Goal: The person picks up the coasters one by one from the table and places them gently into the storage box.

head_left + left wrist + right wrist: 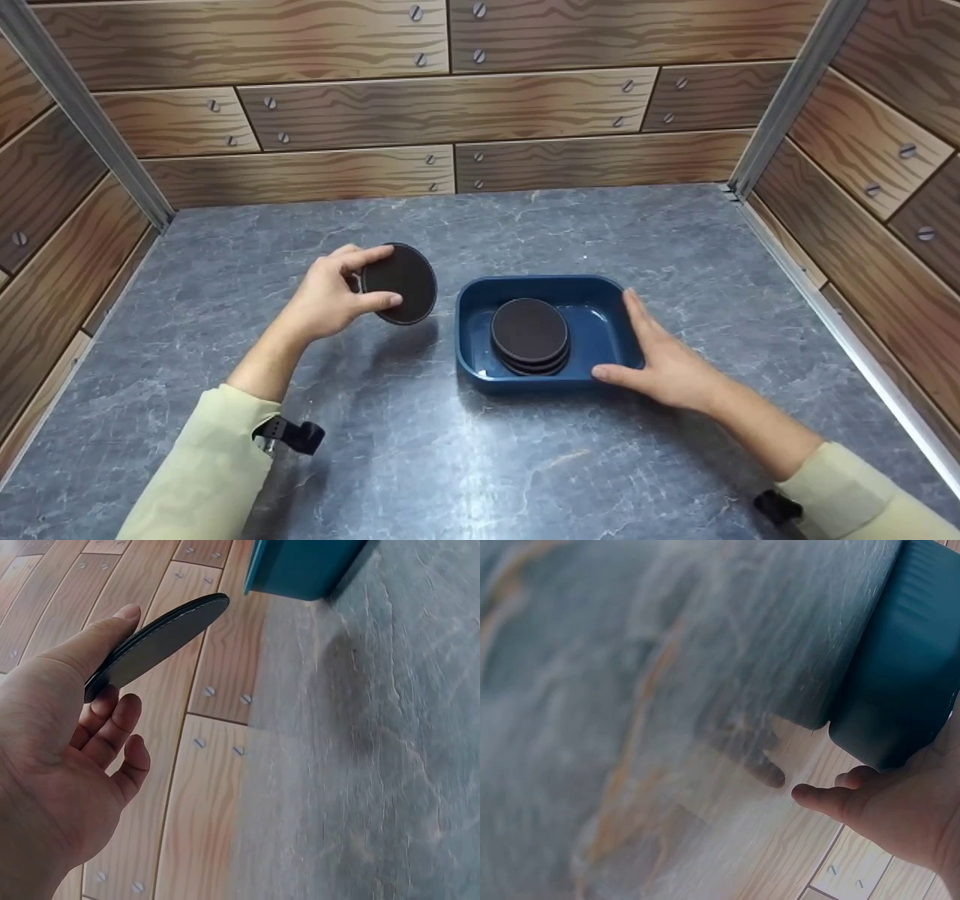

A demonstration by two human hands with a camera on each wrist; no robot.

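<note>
My left hand pinches a round black coaster with stitching round its edge, thumb on one face. The coaster is tilted and raised above the table, left of a blue plastic bin. In the left wrist view the coaster shows nearly edge-on, the other fingers loosely bent below it. Inside the bin, left of its middle, lies a stack of several similar coasters. My right hand rests against the bin's right end, fingers fairly straight along that side and thumb at the front rim.
The bin stands on a grey marbled table. Wood-patterned panels close off the back and both sides, with metal posts at the back corners. A black strap device sits at the left sleeve's cuff.
</note>
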